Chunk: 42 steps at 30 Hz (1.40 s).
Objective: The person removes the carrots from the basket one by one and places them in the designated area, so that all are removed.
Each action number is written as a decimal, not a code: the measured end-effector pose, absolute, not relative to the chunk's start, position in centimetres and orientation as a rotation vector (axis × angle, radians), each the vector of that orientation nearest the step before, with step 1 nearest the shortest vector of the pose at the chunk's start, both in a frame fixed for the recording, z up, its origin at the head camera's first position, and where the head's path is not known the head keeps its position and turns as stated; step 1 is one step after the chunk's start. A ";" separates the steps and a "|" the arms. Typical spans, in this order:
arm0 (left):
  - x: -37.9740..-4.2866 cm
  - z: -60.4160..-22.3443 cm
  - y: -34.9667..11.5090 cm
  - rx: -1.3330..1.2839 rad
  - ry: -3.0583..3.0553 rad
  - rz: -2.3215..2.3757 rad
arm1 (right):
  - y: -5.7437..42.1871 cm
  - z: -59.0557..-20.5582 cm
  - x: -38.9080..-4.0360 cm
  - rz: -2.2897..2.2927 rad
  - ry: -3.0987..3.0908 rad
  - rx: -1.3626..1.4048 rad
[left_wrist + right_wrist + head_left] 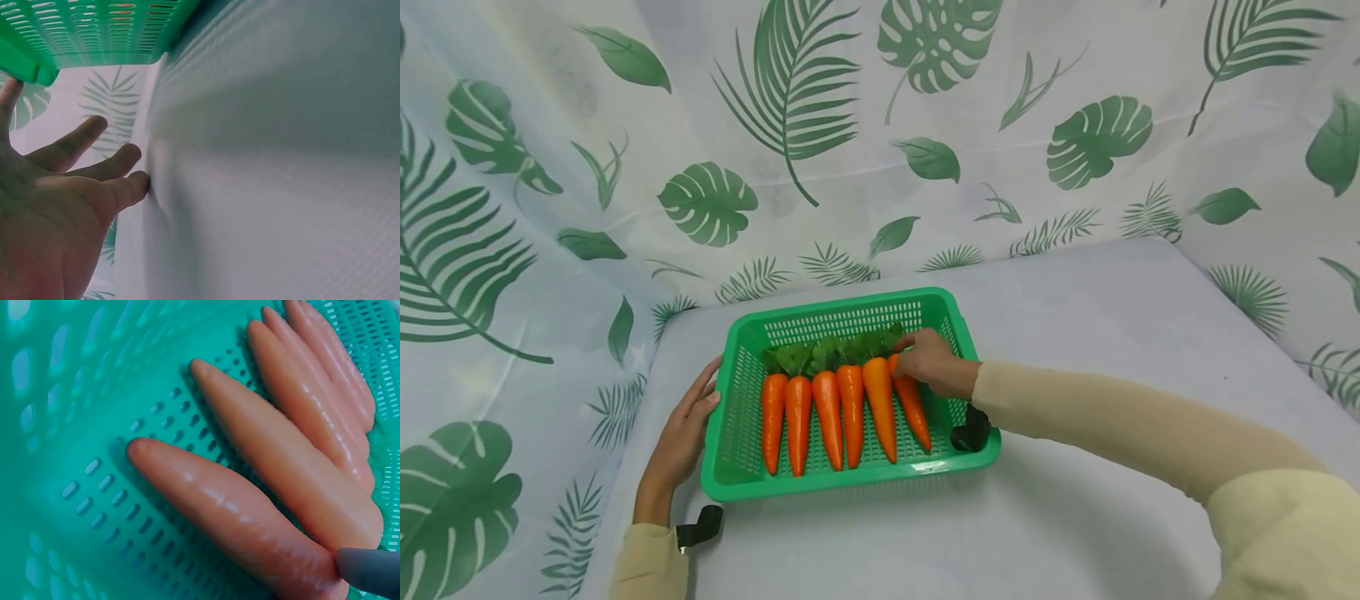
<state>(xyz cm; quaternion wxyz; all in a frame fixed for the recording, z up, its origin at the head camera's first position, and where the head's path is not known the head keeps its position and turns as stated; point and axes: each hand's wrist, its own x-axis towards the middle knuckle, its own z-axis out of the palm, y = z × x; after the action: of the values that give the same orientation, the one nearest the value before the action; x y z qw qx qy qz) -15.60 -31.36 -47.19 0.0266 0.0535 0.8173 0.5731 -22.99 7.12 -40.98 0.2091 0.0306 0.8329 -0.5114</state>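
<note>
Leaving room over the near rim of the green basket; blocking the left side with the left hand, the right with the right hand and light sleeve, the middle with carrots (six abreast)

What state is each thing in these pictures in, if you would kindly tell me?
Green basket: upright, open-topped, with carrots inside.
Rightmost carrot: lying aslant in the basket, tip toward the near side.
Other five carrots: lying in a row, leafy tops toward the far side.
Left hand: fingers spread, touching the basket's left side from outside.
Right hand: pinching the rightmost carrot near its top.
</note>
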 end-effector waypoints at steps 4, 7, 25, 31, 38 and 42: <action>-15.7 -47.2 -31.3 0.168 2.528 1.772 | 7.2 -40.5 -23.0 -1.429 2.340 0.079; -15.7 -47.1 -31.4 0.176 2.521 1.780 | 7.3 -40.1 -23.1 -1.432 2.351 0.071; -15.8 -47.0 -31.6 0.171 2.505 1.777 | 7.4 -38.8 -22.4 -1.597 2.219 0.115; -15.7 -47.2 -31.5 0.154 2.485 1.781 | 7.5 -38.4 -22.3 -1.651 2.161 0.149; -15.7 -47.2 -31.5 0.172 2.482 1.787 | 8.0 -37.7 -22.6 -1.687 2.115 0.171; -15.7 -47.3 -31.6 0.175 2.466 1.803 | 8.3 -37.3 -22.6 -1.717 2.087 0.155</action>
<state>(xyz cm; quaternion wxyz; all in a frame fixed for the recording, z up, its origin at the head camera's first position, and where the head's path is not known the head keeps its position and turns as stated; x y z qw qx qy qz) -15.70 -31.57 -47.30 0.0408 0.0571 0.8052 0.5888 -22.61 8.30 -37.25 0.2156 0.0557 0.7528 -0.6194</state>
